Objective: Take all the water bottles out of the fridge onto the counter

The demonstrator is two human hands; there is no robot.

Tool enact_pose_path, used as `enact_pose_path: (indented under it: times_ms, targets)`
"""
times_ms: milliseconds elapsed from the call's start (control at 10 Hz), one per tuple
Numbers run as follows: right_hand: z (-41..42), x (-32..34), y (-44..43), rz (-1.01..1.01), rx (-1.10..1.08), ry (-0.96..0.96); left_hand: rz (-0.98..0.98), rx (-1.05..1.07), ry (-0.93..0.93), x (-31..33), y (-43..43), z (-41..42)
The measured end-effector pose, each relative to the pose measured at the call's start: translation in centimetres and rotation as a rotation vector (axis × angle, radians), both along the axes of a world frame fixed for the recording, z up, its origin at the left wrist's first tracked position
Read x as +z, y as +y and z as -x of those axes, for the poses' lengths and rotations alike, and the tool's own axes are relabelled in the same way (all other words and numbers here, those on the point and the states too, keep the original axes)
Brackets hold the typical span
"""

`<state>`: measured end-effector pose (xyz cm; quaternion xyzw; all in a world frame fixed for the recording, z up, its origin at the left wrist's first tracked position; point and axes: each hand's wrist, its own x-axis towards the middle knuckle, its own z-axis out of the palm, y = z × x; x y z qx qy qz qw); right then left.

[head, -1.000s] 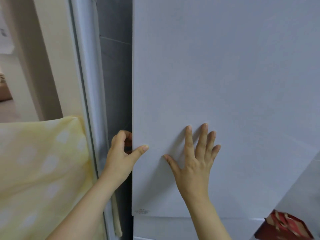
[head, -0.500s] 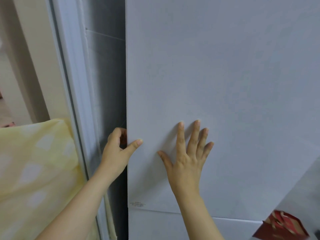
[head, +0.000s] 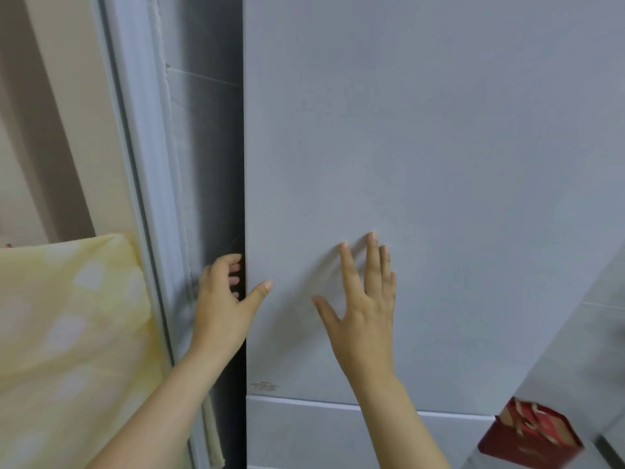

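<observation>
The pale grey fridge door (head: pixel 439 164) fills most of the view and stands shut. My left hand (head: pixel 226 302) grips the door's left edge, fingers hooked behind it into the dark gap and thumb lying on the front face. My right hand (head: pixel 363 306) lies flat on the door front with fingers spread and straight. No water bottle shows and the fridge's inside is hidden. A lower door panel (head: pixel 321 434) begins under a seam.
A white frame (head: pixel 145 198) runs down the left of the gap. A yellow patterned cloth (head: pixel 67 350) hangs at the lower left. A red paper bag (head: pixel 531 434) sits at the lower right beside a grey tiled wall (head: pixel 581 350).
The view has shifted a little, so the door edge and both hands sit slightly further left and higher in frame. Both hands keep their places on the door, which stays shut.
</observation>
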<state>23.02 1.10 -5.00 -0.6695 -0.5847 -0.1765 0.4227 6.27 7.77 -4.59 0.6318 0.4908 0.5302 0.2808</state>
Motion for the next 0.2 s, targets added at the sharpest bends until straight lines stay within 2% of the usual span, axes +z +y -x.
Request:
enact_pose_path:
  times_ms: [100,200]
  targets:
    - [-0.4,-0.1,-2.9,-0.007,0.111,0.15,-0.066,-0.069,-0.024,0.6,-2.6,0.6]
    - [-0.6,0.5,-6.2,-0.079,0.114,0.308,-0.074,-0.142,-0.041,1.4,-5.4,0.7]
